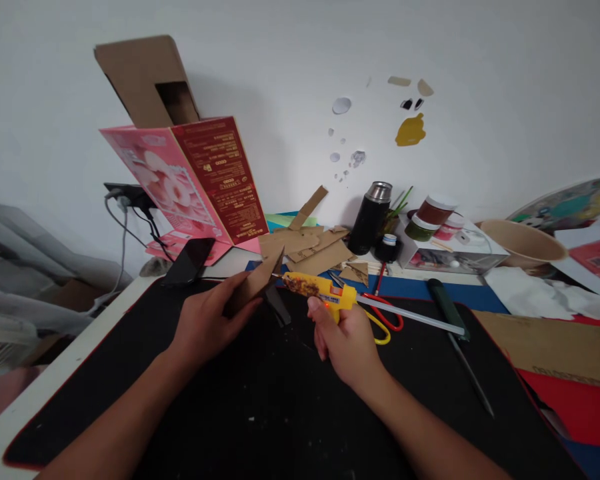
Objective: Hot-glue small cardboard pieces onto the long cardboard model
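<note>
My left hand [207, 320] grips a small brown cardboard piece [260, 280], held up on edge over the black mat [260, 407]. A yellow hot glue gun [320, 290] sits in my right hand [345, 340], fingers wrapped round its handle, a small red light lit on its body. The gun's nozzle points left and touches the cardboard piece's upper edge. A clear glue stick [410, 317] juts out of the gun's back to the right. A dark strip [279, 305] hangs just under the cardboard piece.
Red and yellow scissors [387, 320] lie right of the gun, beside a long dark-handled tool [453, 317]. Cardboard scraps [310, 247], a black flask [370, 217], paint jars [433, 217] and a bowl [525, 243] line the back. A pink box [190, 177] and phone [187, 261] stand left.
</note>
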Motion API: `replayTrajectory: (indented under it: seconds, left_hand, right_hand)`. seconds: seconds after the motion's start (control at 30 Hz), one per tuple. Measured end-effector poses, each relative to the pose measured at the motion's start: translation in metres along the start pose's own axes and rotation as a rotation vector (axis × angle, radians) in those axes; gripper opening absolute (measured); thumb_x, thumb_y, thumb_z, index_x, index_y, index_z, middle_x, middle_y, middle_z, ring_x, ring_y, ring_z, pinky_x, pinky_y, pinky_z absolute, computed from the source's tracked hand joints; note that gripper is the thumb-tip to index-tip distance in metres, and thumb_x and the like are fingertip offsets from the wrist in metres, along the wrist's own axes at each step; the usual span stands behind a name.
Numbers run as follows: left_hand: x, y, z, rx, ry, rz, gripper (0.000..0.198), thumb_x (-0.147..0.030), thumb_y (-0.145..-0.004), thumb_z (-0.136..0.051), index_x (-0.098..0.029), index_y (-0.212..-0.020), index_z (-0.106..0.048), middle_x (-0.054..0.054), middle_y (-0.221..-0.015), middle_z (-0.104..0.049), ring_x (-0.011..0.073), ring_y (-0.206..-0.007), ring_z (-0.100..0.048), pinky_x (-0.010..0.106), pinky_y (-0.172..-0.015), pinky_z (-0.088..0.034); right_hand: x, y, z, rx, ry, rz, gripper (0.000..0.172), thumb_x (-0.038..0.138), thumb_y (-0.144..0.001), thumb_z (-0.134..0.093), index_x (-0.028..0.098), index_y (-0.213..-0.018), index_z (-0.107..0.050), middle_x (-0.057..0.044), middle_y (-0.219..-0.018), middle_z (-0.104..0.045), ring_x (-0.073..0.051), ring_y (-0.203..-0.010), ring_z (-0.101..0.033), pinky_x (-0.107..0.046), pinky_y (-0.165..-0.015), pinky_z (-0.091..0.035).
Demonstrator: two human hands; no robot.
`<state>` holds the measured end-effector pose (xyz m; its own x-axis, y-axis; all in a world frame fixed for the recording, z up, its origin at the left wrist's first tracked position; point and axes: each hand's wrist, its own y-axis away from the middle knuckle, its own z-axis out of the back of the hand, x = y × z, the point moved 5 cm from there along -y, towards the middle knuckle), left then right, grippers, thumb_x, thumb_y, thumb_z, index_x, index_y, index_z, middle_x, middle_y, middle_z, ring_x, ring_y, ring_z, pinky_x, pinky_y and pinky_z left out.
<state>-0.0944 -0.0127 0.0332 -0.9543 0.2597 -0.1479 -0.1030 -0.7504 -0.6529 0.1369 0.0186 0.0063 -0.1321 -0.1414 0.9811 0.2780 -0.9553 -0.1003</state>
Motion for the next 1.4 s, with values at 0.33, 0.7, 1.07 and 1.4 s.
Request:
replayTrajectory:
  seconds: [0.33,0.7,1.07,1.4]
  left_hand:
    - [0.002,0.002,-0.001,0.007,-0.069,0.023,0.039,-0.046,-0.098,-0.065,-0.02,-0.127,-0.07,0.007,-0.094,-0.085,0.0234,-0.073,-0.08,0.029,-0.064,-0.057]
    - [0.001,0.002,-0.001,0.028,-0.06,0.039,0.039,-0.046,-0.097,-0.065,-0.021,-0.127,-0.071,0.007,-0.095,-0.085,0.0245,-0.074,-0.08,0.03,-0.064,-0.058]
    - [0.002,0.003,-0.003,0.036,-0.058,0.029,0.039,-0.045,-0.098,-0.066,-0.021,-0.129,-0.07,0.008,-0.097,-0.085,0.0248,-0.075,-0.081,0.03,-0.066,-0.059]
    - [0.004,0.004,-0.004,0.043,-0.063,0.065,0.041,-0.047,-0.097,-0.065,-0.023,-0.13,-0.07,0.006,-0.094,-0.085,0.0247,-0.074,-0.08,0.03,-0.065,-0.058]
  right_hand:
    - [0.01,0.001,0.001,-0.013,0.073,0.044,0.062,0.071,-0.101,-0.052,0.023,-0.063,-0.057,0.004,-0.039,-0.048,-0.012,-0.036,-0.048,-0.024,-0.043,-0.037]
    - [0.004,0.0,0.003,-0.034,0.109,0.018,0.063,0.073,-0.101,-0.051,0.023,-0.062,-0.057,0.003,-0.038,-0.049,-0.013,-0.036,-0.049,-0.026,-0.044,-0.038]
    - [-0.001,0.0,0.003,-0.04,0.099,0.003,0.064,0.077,-0.099,-0.05,0.023,-0.066,-0.059,0.003,-0.038,-0.049,-0.014,-0.036,-0.049,-0.026,-0.042,-0.036]
    - [0.003,0.0,0.002,-0.028,0.107,0.036,0.063,0.073,-0.1,-0.05,0.024,-0.062,-0.055,0.003,-0.038,-0.048,-0.014,-0.036,-0.048,-0.026,-0.042,-0.036]
